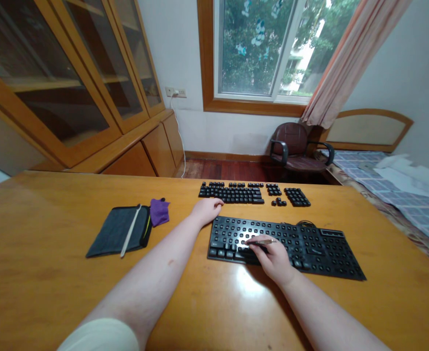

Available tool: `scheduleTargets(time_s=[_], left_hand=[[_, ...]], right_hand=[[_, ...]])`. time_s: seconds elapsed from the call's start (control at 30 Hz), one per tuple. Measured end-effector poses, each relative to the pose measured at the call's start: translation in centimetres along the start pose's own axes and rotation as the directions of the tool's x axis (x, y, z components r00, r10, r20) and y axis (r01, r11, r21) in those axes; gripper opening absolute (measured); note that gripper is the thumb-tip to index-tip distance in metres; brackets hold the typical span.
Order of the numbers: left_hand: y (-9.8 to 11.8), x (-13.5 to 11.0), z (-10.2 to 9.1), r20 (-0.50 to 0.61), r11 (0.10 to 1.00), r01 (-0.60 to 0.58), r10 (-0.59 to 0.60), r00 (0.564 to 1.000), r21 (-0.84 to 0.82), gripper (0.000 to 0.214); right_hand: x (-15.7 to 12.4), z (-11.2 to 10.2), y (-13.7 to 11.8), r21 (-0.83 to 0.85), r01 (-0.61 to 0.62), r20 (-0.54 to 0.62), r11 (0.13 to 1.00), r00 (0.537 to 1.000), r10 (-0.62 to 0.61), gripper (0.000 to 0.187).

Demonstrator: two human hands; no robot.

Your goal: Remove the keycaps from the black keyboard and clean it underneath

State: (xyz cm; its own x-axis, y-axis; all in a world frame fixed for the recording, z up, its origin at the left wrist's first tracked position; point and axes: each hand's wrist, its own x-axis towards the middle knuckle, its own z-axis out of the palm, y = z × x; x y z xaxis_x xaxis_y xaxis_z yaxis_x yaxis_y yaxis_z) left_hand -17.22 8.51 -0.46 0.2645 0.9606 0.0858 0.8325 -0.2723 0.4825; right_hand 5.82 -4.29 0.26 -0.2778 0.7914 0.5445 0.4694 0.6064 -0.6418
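A black keyboard (311, 239) lies on the desk, most of its key posts bare and several keycaps seated along its lower left. My right hand (272, 258) is closed around a slim metallic tool (264, 242), whose tip points left over the keyboard's left half. Beyond the keyboard, loose black keycaps (232, 195) lie set out in keyboard order. My left hand (207, 210) rests at their front left edge, just off the keyboard's upper left corner. Its fingers are curled together, and whatever they may pinch is hidden.
Left on the desk (185, 302) lies a dark grey pouch (114, 229) with a pale stick-like tool (130, 231) across it. A purple cloth (159, 212) touches the pouch. A cable (305, 224) lies coiled behind the keyboard. An office chair (290, 146) stands beyond the desk.
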Motion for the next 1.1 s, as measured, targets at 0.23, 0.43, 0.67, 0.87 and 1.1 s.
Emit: scheduleTargets(time_s=[0.23,0.43,0.67,0.87,1.1], left_hand=[[0.0,-0.2,-0.1,-0.037,0.998,0.064,-0.063,0.997,0.016,0.026],[1.0,-0.8,-1.4,-0.098,1.000,0.020,-0.021,0.995,-0.004,0.027],[3.6,-3.0,-5.3,-0.113,0.992,-0.106,0.097,0.989,-0.069,0.030],[3.9,-8.9,-0.1,0.056,0.896,0.269,-0.266,0.962,-0.354,0.060],[4.7,-12.8,2.3,0.081,0.739,0.269,-0.280,0.957,-0.618,0.061]], right_hand=[[0.0,0.0,0.0,0.008,-0.004,0.006,1.000,1.000,0.004,0.014],[0.1,0.1,0.1,0.005,-0.012,0.017,1.000,1.000,0.012,0.012],[-0.1,0.4,0.3,-0.005,-0.062,0.042,0.998,0.997,0.063,0.012],[0.1,0.8,0.5,-0.066,-0.188,0.061,0.980,0.979,0.192,0.014],[0.4,1.1,0.4,-0.008,-0.352,0.109,0.936,0.930,0.351,0.018]])
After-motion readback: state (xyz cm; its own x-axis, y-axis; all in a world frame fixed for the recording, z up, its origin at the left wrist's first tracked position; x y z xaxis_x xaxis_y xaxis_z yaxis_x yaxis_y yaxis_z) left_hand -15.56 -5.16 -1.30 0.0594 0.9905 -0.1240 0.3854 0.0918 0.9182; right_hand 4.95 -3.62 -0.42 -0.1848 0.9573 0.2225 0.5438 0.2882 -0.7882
